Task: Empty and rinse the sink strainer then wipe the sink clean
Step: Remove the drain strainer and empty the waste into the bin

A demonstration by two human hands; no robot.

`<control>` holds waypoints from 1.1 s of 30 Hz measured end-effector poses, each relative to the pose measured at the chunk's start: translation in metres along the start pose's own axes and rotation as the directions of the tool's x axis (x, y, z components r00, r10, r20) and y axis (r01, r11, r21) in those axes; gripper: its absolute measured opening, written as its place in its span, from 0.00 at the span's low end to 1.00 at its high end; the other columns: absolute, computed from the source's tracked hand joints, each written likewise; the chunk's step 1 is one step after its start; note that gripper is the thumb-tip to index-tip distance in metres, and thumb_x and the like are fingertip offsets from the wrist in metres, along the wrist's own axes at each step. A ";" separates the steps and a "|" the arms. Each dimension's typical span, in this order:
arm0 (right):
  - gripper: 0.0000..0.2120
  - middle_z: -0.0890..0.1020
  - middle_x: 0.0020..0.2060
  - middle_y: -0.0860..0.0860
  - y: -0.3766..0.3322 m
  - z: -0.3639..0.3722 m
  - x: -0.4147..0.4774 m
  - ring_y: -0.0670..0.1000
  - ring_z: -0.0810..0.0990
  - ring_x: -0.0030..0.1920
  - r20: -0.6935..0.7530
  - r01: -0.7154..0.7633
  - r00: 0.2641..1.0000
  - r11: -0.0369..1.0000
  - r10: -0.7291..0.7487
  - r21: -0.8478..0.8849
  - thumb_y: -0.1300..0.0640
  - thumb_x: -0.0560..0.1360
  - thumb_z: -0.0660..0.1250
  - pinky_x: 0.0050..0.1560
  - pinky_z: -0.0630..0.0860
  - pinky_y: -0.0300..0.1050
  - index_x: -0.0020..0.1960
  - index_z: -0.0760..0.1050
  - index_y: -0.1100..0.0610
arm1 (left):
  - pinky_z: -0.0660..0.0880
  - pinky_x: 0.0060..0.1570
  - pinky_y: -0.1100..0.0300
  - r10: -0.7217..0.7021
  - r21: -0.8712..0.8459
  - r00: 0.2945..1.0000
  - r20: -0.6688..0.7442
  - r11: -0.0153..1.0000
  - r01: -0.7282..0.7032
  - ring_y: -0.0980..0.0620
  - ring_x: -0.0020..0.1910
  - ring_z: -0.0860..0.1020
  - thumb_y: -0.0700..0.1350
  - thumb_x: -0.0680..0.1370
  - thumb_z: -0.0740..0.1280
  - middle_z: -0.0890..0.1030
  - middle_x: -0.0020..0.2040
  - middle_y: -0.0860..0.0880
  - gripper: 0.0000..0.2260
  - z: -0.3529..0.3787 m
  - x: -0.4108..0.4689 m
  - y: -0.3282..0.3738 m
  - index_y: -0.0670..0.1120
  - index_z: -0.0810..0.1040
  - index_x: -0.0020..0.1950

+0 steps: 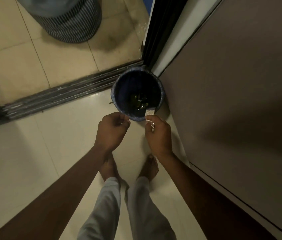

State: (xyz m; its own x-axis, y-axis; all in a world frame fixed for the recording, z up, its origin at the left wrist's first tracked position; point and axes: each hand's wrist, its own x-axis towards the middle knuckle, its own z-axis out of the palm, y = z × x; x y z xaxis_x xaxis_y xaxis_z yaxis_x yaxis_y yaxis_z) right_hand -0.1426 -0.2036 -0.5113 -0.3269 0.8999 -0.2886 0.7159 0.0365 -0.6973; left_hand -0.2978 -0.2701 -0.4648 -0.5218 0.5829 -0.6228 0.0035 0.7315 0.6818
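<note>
A dark blue waste bin point(119, 94) stands on the floor against the cabinet, with green food scraps point(139, 101) at its bottom. My right hand point(157, 134) is closed on a small shiny metal piece point(150, 122) that looks like the sink strainer, held at the bin's near rim. A pale strip point(149, 111) hangs from it into the bin. My left hand point(111, 129) is at the near-left rim, thumb and forefinger pinched on its pale edge. No sink is in view.
A brown cabinet front point(232, 94) fills the right side. A metal sliding-door track point(64, 96) crosses the tiled floor behind the bin. A striped round container point(67, 19) stands beyond it. My bare feet point(148, 167) are just behind my hands.
</note>
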 end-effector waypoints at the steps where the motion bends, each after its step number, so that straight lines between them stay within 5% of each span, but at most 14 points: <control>1: 0.12 0.84 0.55 0.54 -0.004 0.000 0.009 0.51 0.83 0.54 0.013 0.027 1.000 1.000 -0.027 -0.012 0.66 0.79 0.67 0.53 0.80 0.39 0.59 0.82 0.59 | 0.79 0.50 0.57 0.018 0.008 1.000 0.001 1.000 -0.018 0.55 0.48 0.84 0.43 0.79 0.71 0.86 0.46 0.56 0.07 0.000 -0.002 0.004 0.56 0.84 0.47; 4: 0.14 0.82 0.59 0.56 -0.006 0.008 0.040 0.56 0.81 0.58 0.114 0.081 0.991 0.994 -0.072 -0.078 0.67 0.78 0.67 0.57 0.80 0.53 0.62 0.80 0.59 | 0.80 0.53 0.54 0.022 0.003 1.000 -0.012 1.000 -0.022 0.54 0.51 0.84 0.43 0.79 0.71 0.87 0.49 0.53 0.05 0.003 0.000 0.009 0.53 0.85 0.50; 11: 0.25 0.77 0.65 0.61 0.011 0.024 0.088 0.63 0.78 0.64 0.464 0.284 0.881 0.886 -0.090 -0.366 0.63 0.76 0.69 0.62 0.79 0.58 0.73 0.73 0.55 | 0.81 0.54 0.49 0.000 -0.036 1.000 -0.018 0.999 0.000 0.51 0.48 0.83 0.44 0.79 0.71 0.87 0.50 0.51 0.05 0.007 0.002 0.005 0.50 0.86 0.52; 20: 0.30 0.78 0.66 0.58 0.003 0.003 0.104 0.60 0.77 0.65 0.524 0.471 0.833 0.722 -0.175 -0.507 0.62 0.77 0.68 0.59 0.79 0.56 0.77 0.65 0.54 | 0.82 0.56 0.49 0.021 -0.026 1.000 -0.001 0.999 -0.021 0.52 0.50 0.84 0.44 0.79 0.71 0.87 0.50 0.51 0.05 0.000 -0.009 0.013 0.50 0.86 0.52; 24: 0.23 0.76 0.65 0.58 0.005 0.006 0.115 0.58 0.73 0.67 0.533 0.537 0.816 0.636 -0.224 -0.555 0.60 0.79 0.66 0.62 0.74 0.52 0.73 0.72 0.56 | 0.81 0.56 0.51 0.050 -0.025 0.999 -0.004 0.998 -0.050 0.52 0.53 0.84 0.44 0.80 0.71 0.87 0.52 0.52 0.05 0.001 -0.005 0.015 0.50 0.86 0.53; 28: 0.17 0.73 0.62 0.54 0.003 0.008 0.119 0.57 0.75 0.63 0.479 0.476 0.851 0.699 -0.214 -0.534 0.52 0.82 0.62 0.56 0.73 0.50 0.70 0.73 0.52 | 0.81 0.56 0.53 0.048 -0.032 0.999 0.000 0.998 -0.048 0.52 0.53 0.84 0.43 0.80 0.71 0.87 0.52 0.52 0.06 0.003 -0.004 0.011 0.48 0.87 0.54; 30: 0.25 0.75 0.68 0.57 -0.001 0.012 0.121 0.60 0.75 0.66 0.497 0.498 0.838 0.687 -0.225 -0.530 0.59 0.82 0.62 0.62 0.74 0.53 0.78 0.67 0.50 | 0.80 0.53 0.56 0.049 -0.037 0.999 -0.001 0.998 -0.049 0.53 0.51 0.84 0.44 0.80 0.71 0.87 0.50 0.53 0.05 0.004 -0.005 0.008 0.50 0.86 0.52; 33: 0.33 0.81 0.59 0.61 -0.012 0.013 0.122 0.63 0.83 0.54 0.523 0.443 0.843 0.720 -0.130 -0.535 0.58 0.82 0.61 0.47 0.77 0.53 0.83 0.54 0.44 | 0.77 0.48 0.60 0.044 -0.045 0.999 0.004 0.998 -0.043 0.56 0.50 0.84 0.44 0.79 0.72 0.86 0.48 0.57 0.05 0.004 -0.007 0.004 0.54 0.85 0.50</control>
State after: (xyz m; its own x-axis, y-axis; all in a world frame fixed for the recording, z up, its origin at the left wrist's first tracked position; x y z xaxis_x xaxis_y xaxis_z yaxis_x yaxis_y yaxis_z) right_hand -0.1986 -0.0997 -0.5467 -0.6909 0.5264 -0.4956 0.7005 0.6569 -0.2789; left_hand -0.2908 -0.2697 -0.4592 -0.5175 0.6158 -0.5942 -0.0126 0.6888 0.7248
